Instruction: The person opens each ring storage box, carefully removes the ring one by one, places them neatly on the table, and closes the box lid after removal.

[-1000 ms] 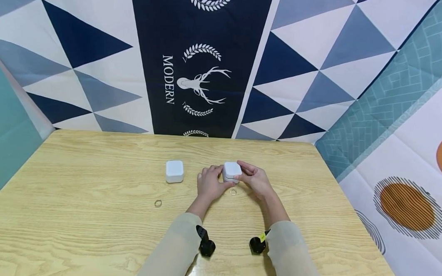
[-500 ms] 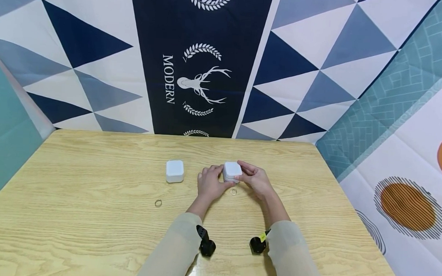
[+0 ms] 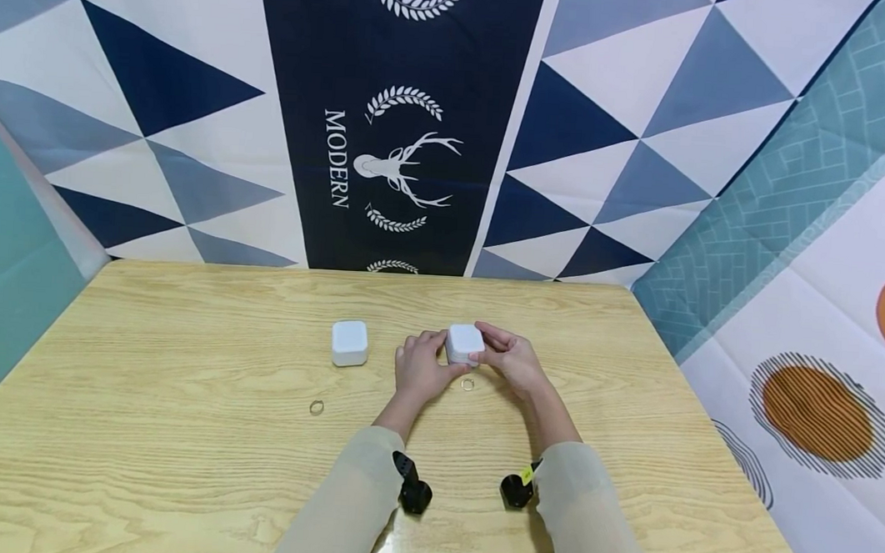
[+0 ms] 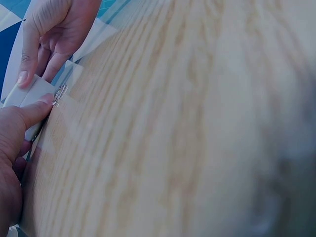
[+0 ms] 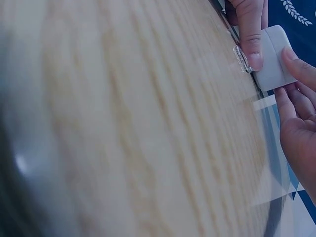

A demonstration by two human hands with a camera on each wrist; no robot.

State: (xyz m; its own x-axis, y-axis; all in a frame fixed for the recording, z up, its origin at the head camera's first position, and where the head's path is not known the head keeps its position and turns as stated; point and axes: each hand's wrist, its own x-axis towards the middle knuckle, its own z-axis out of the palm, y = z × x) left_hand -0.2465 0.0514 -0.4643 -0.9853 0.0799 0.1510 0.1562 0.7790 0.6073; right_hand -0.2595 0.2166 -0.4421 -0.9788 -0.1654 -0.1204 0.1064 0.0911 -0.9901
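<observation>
A small white box (image 3: pixel 465 338) with rounded corners sits on the table between both hands. My left hand (image 3: pixel 420 367) grips it low on its left side, the thumb (image 4: pixel 37 109) lying across the front face. From the other side my right hand (image 3: pixel 513 362) pinches the upper part, thumb in front and fingers behind. In the right wrist view a thin seam runs round the box (image 5: pixel 272 61) between lid and base. A ring (image 5: pixel 242 60) with a sparkling band lies on the table just in front of it. The inside of the box is hidden.
A second white box (image 3: pixel 350 343) stands to the left on the wooden table (image 3: pixel 177 463). Nearer the front lies another ring (image 3: pixel 317 414). A patterned cloth (image 3: pixel 401 57) hangs behind the table's back edge, with more cloth on both sides.
The dark gap between the box's lid and base has narrowed to a faint line. Both hands stay almost in place, and the rings and second box have not moved.
</observation>
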